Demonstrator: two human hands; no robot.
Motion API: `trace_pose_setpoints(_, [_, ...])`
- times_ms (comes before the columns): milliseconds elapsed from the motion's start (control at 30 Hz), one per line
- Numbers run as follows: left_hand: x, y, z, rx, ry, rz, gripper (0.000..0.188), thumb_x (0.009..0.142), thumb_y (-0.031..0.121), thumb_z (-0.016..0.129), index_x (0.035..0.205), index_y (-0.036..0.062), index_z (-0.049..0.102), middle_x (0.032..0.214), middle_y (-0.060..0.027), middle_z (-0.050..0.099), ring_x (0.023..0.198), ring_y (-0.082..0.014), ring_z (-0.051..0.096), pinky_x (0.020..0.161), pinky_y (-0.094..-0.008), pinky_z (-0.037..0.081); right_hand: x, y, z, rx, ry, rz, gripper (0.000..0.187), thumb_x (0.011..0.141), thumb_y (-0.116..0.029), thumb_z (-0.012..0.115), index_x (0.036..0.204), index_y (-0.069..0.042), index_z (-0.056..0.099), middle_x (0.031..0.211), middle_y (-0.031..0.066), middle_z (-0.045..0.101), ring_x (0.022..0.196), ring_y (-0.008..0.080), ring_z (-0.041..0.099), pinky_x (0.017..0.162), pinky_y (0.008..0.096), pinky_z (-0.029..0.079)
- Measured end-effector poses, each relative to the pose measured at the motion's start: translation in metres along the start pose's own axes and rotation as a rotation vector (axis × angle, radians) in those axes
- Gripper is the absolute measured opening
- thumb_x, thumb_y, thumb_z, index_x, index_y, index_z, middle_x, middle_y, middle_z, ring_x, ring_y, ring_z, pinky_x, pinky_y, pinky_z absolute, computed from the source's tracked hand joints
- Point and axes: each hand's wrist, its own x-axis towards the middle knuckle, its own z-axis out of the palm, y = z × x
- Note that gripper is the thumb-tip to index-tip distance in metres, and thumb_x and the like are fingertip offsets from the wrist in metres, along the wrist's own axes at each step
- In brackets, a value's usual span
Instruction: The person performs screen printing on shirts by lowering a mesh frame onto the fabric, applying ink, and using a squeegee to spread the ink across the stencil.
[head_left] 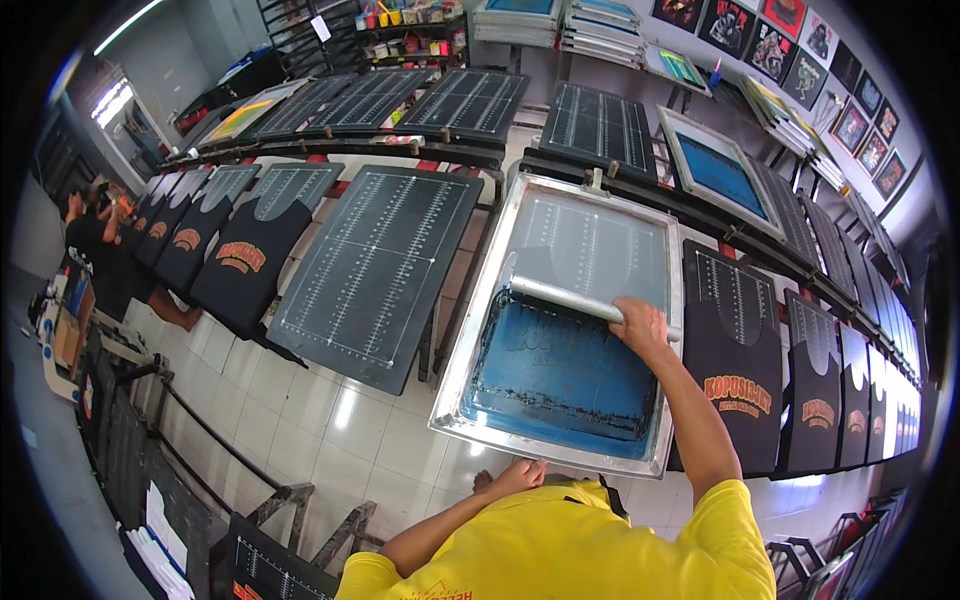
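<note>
My right hand [640,328] is closed round the right end of a squeegee [570,300] with a long pale metal handle. The squeegee lies across a screen printing frame [455,385], at the upper edge of the blue stencil area [560,370]. Dark ink smears run along the stencil's edges. Through the pale mesh [590,235] above it, a ruled printing board shows faintly. My left hand [515,477] is low, just beyond the frame's near edge, its fingers curled; what they hold, if anything, is hidden.
Black printed T-shirts [735,370] lie on boards to the right, and more shirts [240,255] to the left. A bare ruled board [375,270] stands left of the frame. Another blue screen [718,170] lies behind. At far left, a person [95,235] is near the shirts.
</note>
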Motion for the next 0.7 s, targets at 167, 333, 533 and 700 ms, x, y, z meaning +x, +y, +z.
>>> trace_pose_setpoints(167, [-0.001, 0.010, -0.002, 0.025, -0.013, -0.065, 0.053, 0.102, 0.045, 0.032, 0.067, 0.0071, 0.043, 0.063, 0.0001, 0.041, 0.063, -0.0138, 0.040, 0.065, -0.0294, 0.038, -0.010, 0.007, 0.007, -0.046, -0.047, -0.073, 0.027, 0.067, -0.016, 0.077, 0.088, -0.009, 0.061, 0.087, 0.0087, 0.062, 0.090, 0.0317, 0.060, 0.076, 0.0442, 0.049])
trace_pose_setpoints(333, [0.001, 0.003, 0.000, -0.010, 0.019, -0.058, 0.053, 0.101, 0.046, 0.034, 0.065, 0.0074, 0.042, 0.059, 0.0006, 0.040, 0.059, -0.0131, 0.038, 0.061, -0.0288, 0.036, -0.076, -0.026, 0.008, -0.019, -0.036, -0.178, 0.028, 0.063, -0.016, 0.077, 0.085, -0.010, 0.061, 0.084, 0.0070, 0.060, 0.085, 0.0278, 0.060, 0.074, 0.0415, 0.051])
trace_pose_setpoints(533, [0.009, -0.016, -0.007, -0.057, -0.010, -0.104, 0.054, 0.101, 0.046, 0.036, 0.068, 0.0045, 0.050, 0.059, -0.0019, 0.047, 0.056, -0.0152, 0.042, 0.060, -0.0306, 0.039, -0.143, -0.066, 0.004, -0.053, 0.034, -0.205, 0.028, 0.061, -0.014, 0.077, 0.081, -0.010, 0.059, 0.083, 0.0045, 0.059, 0.085, 0.0235, 0.058, 0.071, 0.0373, 0.051])
trace_pose_setpoints(700, [-0.007, 0.034, -0.018, 0.065, -0.105, -0.260, 0.056, 0.100, 0.048, 0.036, 0.069, 0.0035, 0.051, 0.059, -0.0015, 0.048, 0.054, -0.0126, 0.043, 0.055, -0.0295, 0.037, -0.167, -0.072, 0.019, -0.105, 0.087, -0.231, 0.028, 0.060, -0.011, 0.072, 0.084, -0.009, 0.058, 0.084, 0.0049, 0.058, 0.083, 0.0240, 0.057, 0.070, 0.0356, 0.050])
